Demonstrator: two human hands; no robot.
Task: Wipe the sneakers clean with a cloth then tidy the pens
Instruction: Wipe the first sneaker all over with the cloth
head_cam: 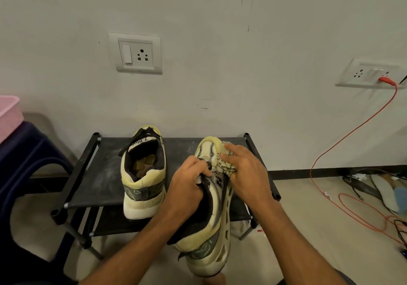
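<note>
My left hand (189, 185) grips a cream and grey sneaker (209, 229) by its tongue and laces, holding it tilted on its side above the rack, toe pointing away. My right hand (244, 170) holds a patterned cloth (222, 166) bunched against the side of that sneaker near the toe. The other sneaker (143, 174) stands upright on the top shelf of a black shoe rack (94, 174), heel towards me. No pens are in view.
A dark blue plastic chair (24, 163) stands at the left with a pink basket (8, 113) on it. Red cable (343, 144) runs from a wall socket (370, 73) to the floor at right, among other cables and insoles (385, 190).
</note>
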